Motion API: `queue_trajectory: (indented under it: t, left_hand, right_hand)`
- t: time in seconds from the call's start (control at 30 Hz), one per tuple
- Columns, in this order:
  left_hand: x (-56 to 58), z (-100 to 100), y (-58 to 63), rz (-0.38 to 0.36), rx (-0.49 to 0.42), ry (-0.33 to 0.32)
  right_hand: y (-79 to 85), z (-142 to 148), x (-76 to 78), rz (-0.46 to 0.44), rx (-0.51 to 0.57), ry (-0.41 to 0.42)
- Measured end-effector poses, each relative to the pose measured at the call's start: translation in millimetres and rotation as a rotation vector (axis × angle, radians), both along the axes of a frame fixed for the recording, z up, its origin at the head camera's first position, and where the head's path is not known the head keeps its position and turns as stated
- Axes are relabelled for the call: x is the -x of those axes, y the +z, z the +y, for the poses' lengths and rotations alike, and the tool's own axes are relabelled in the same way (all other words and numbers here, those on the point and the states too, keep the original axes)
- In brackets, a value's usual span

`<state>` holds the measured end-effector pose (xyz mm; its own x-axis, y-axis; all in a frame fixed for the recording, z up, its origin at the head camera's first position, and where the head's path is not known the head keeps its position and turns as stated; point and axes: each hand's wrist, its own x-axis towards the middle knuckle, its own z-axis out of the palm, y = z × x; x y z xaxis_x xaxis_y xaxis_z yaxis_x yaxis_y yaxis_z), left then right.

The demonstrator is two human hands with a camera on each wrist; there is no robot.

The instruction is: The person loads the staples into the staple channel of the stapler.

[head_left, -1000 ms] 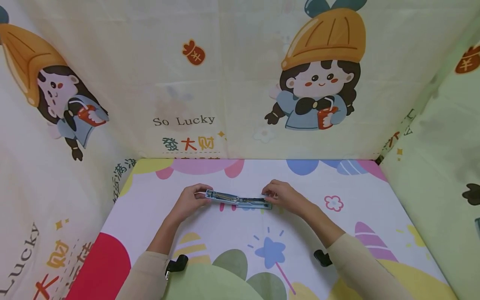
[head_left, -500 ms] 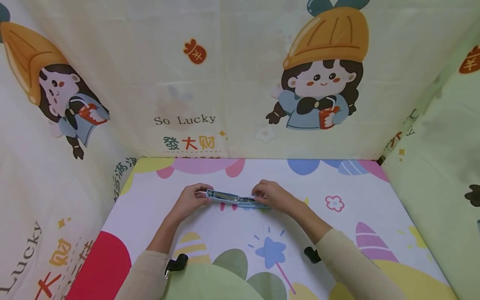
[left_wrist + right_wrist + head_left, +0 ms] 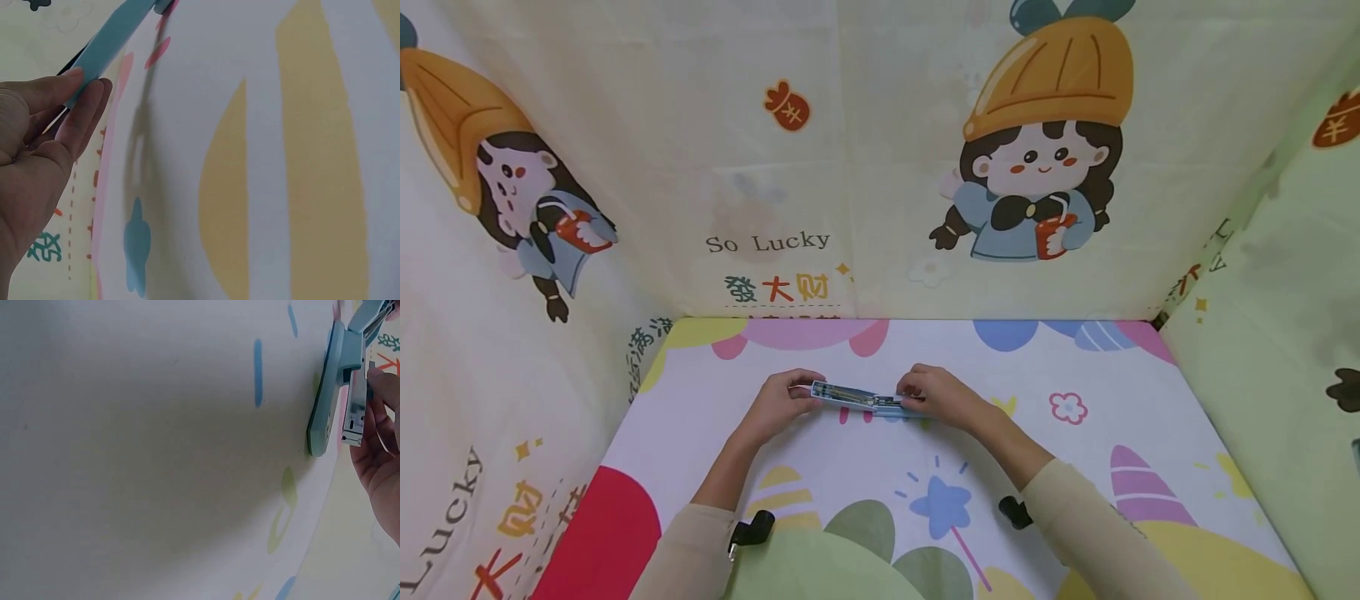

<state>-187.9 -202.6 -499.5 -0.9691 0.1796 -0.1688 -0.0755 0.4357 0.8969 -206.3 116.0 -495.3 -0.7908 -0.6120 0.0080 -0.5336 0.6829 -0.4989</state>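
Note:
A light blue stapler (image 3: pixel 891 406) stands on the table with its top arm swung far open to the left. My left hand (image 3: pixel 782 406) pinches the end of the raised arm (image 3: pixel 103 53) between thumb and fingers. My right hand (image 3: pixel 943 396) is over the metal staple tray (image 3: pixel 356 406), its fingers bent. Between its thumb and fingers, in the right wrist view, is a small grey strip (image 3: pixel 371 380) that looks like staples, close against the tray. The fingers partly hide it. The stapler's base (image 3: pixel 325 400) lies below the tray.
A patterned cloth covers the table (image 3: pixel 1000 467), with printed curtains (image 3: pixel 895 167) standing at its back and sides. Black wrist mounts (image 3: pixel 752 529) sit at both sleeves near the tabletop.
My right hand has moved left along the stapler, from its right end towards the hinge. My left hand has stayed at the raised arm.

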Motion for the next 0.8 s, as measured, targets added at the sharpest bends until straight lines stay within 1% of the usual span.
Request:
queue_trajectory:
  t: [0.37, 0.5, 0.63, 0.8]
  left_hand:
    - [-0.7, 0.4, 1.9, -0.003, 0.026, 0.003]
    - [-0.8, -0.3, 1.8, 0.001, 0.022, 0.000]
    - [0.0, -0.4, 0.4, -0.007, 0.013, 0.001]
    - [0.3, 0.5, 0.2, -0.015, 0.013, 0.007]
  right_hand:
    - [-2.1, -4.2, -0.3, 0.012, -0.014, -0.006]
    - [-2.0, -4.2, -0.8, 0.017, -0.005, 0.001]
    - [-1.3, -4.1, -1.2, -0.003, 0.004, 0.000]
    - [-0.5, -4.4, -2.6, -0.030, 0.006, -0.025]
